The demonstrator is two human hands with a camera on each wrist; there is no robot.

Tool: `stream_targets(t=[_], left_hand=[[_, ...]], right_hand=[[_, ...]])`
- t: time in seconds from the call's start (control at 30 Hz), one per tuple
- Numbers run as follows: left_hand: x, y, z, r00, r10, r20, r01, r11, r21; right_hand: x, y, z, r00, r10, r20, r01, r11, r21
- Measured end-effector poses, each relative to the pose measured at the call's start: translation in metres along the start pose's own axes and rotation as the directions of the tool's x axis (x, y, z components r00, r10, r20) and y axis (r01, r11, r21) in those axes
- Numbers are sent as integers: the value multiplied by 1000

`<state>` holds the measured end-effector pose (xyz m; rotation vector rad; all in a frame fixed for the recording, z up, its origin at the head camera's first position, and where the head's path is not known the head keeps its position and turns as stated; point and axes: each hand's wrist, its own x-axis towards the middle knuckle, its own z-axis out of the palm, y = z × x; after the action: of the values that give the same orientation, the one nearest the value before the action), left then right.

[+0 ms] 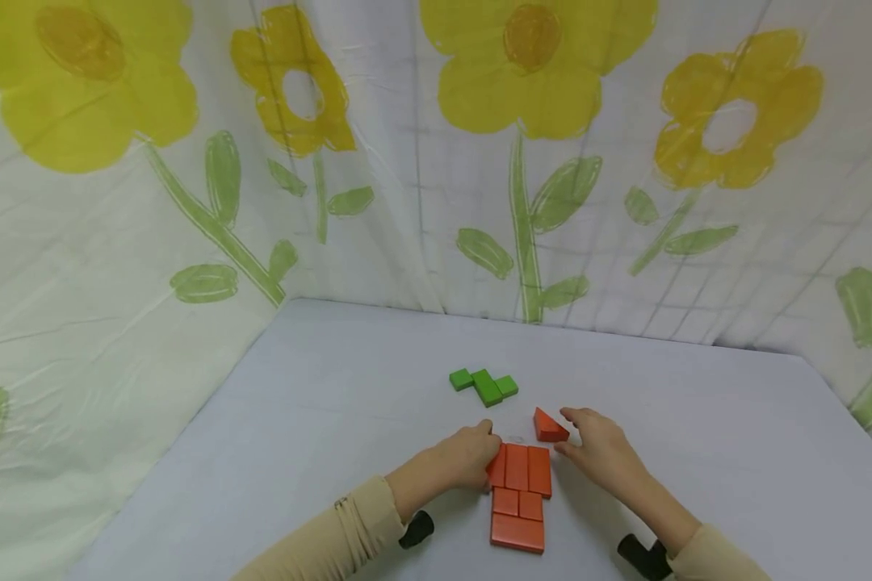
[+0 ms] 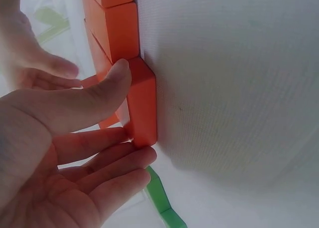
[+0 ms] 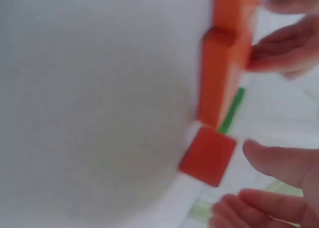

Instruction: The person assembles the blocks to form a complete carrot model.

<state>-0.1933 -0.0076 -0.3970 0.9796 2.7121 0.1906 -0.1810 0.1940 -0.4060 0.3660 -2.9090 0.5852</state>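
Observation:
Several red blocks [image 1: 517, 531] lie flat on the table, fitted together into a figure with a row of long blocks at its far end. My left hand [image 1: 471, 456] holds the leftmost long red block [image 2: 143, 106], thumb at its near end and fingertips at its far end. Just beyond the row's right side sits a red triangular block [image 1: 548, 428], apart from the others. My right hand [image 1: 601, 450] is beside that triangle, thumb and fingers spread, with a gap between them and the block [image 3: 208, 156] in the right wrist view.
Farther back on the white table [image 1: 349, 363] lie a long green block [image 1: 487, 388] and two small green ones, corner to corner. A white curtain [image 1: 385, 242] printed with yellow flowers hangs behind and at the sides. Dark wrist devices [image 1: 417, 529] show under both sleeves.

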Motion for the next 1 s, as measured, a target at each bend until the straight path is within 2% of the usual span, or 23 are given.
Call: stream_targets(t=[0.07, 0.13, 0.37, 0.53, 0.63, 0.7, 0.8, 0.83, 0.9, 1.0], left_hand=[[1, -1, 1, 1000, -4, 1, 4, 1000, 1], [2, -2, 3, 1000, -6, 2, 6, 1000, -2], [3, -2, 3, 1000, -7, 6, 7, 1000, -2], [3, -2, 2, 1000, -16, 22, 16, 1000, 1], [3, -2, 0, 1000, 4, 22, -5, 1000, 3], [3, -2, -1, 1000, 6, 20, -6, 1000, 2], [2, -1, -2, 1000, -7, 15, 7, 1000, 5], [3, -1, -2, 1000, -10, 13, 10, 1000, 10], [3, -1, -2, 1000, -9, 10, 9, 1000, 18], [4, -1, -1, 1000, -5, 7, 5, 1000, 27]], right_hand=[[5, 4, 4, 998, 24, 57, -24, 1000, -6], [9, 6, 9, 997, 27, 77, -27, 1000, -4], [8, 10, 12, 999, -6, 34, 5, 999, 37], [-2, 4, -4, 997, -55, 49, 46, 985, 168], [-12, -1, -14, 982, -175, 70, 147, 944, 295], [-19, -6, -17, 949, -298, 101, 240, 894, 378], [-30, -15, -16, 859, -483, 169, 358, 804, 475], [-33, -18, -14, 828, -524, 199, 381, 786, 486], [-40, -24, -8, 772, -585, 250, 417, 761, 496], [-48, -29, 0, 717, -617, 325, 423, 755, 501]])
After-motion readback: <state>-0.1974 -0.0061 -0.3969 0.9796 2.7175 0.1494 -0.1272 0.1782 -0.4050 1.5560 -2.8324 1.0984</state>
